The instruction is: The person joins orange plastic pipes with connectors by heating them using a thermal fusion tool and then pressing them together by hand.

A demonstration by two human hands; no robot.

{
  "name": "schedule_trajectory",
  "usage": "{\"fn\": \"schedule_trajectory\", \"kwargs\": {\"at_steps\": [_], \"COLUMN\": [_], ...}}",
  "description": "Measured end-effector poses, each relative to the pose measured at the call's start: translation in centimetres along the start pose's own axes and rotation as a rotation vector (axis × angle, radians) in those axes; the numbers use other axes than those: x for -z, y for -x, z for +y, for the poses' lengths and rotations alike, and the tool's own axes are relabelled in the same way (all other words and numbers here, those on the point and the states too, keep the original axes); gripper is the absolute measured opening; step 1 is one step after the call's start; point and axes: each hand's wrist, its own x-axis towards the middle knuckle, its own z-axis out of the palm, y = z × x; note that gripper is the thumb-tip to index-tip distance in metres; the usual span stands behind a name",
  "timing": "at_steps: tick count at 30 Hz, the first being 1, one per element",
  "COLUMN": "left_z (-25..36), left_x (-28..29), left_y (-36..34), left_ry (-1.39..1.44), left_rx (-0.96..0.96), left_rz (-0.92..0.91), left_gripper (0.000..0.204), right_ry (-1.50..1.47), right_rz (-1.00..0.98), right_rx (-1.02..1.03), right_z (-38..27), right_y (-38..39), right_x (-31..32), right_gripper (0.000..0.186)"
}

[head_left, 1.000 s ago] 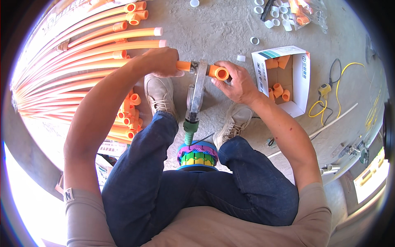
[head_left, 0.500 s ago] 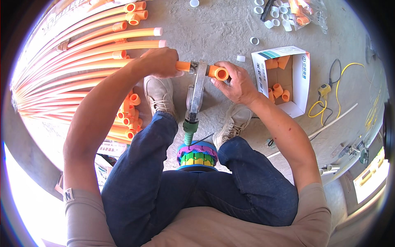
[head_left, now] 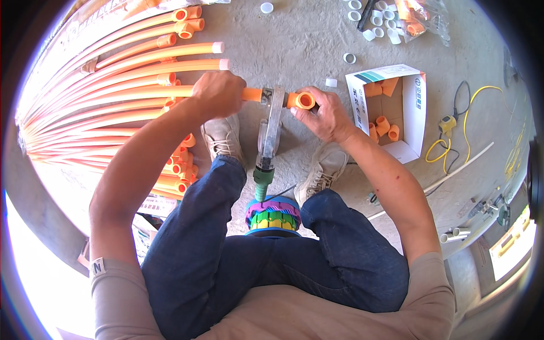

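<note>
My left hand [head_left: 220,92] is closed around a long orange plastic pipe [head_left: 253,94], whose end meets one face of a pipe-welding iron [head_left: 274,122]. Against the iron's opposite face sits an orange tee fitting [head_left: 305,101], gripped by my right hand [head_left: 326,116] between thumb and fingers. How deep the pipe and tee sit on the heating heads cannot be made out. The iron stands upright, its green handle [head_left: 262,184] pointing down toward a round, multicoloured stool [head_left: 273,215] between my legs.
Many orange pipes [head_left: 136,116] fan out on the left, several with fittings on their ends. A white cardboard box [head_left: 419,107] with orange fittings stands at right, near a yellow cable [head_left: 469,124]. White caps [head_left: 377,20] and a plastic bag [head_left: 433,20] lie at the far side.
My left hand has shifted slightly toward me and turned a little on the pipe. My right hand, the tee and the iron stay almost where they were.
</note>
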Motion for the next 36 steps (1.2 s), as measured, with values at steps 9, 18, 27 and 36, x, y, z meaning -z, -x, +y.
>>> {"fn": "schedule_trajectory", "kwargs": {"at_steps": [9, 18, 27, 36], "left_z": [-0.8, -1.6, -1.1, -2.8], "left_x": [-2.0, 2.1, -1.3, 1.5], "left_y": [0.7, -1.4, 1.5, 0.4], "left_ry": [-0.024, 0.086, 0.003, 0.065], "left_rx": [-0.015, 0.005, 0.049, 0.036], "left_rz": [0.223, -0.346, 0.176, -0.134], "left_gripper": [0.019, 0.035, 0.023, 0.023], "right_ry": [-0.439, -0.289, -0.049, -0.366], "right_rz": [-0.186, -0.16, -0.025, -0.237], "right_rx": [-0.343, -0.208, 0.007, -0.314], "right_z": [0.6, 0.4, 0.2, 1.2], "right_y": [-1.6, -1.4, -0.8, -1.3], "right_x": [0.7, 0.6, 0.2, 0.7], "right_gripper": [0.04, 0.033, 0.036, 0.04]}}
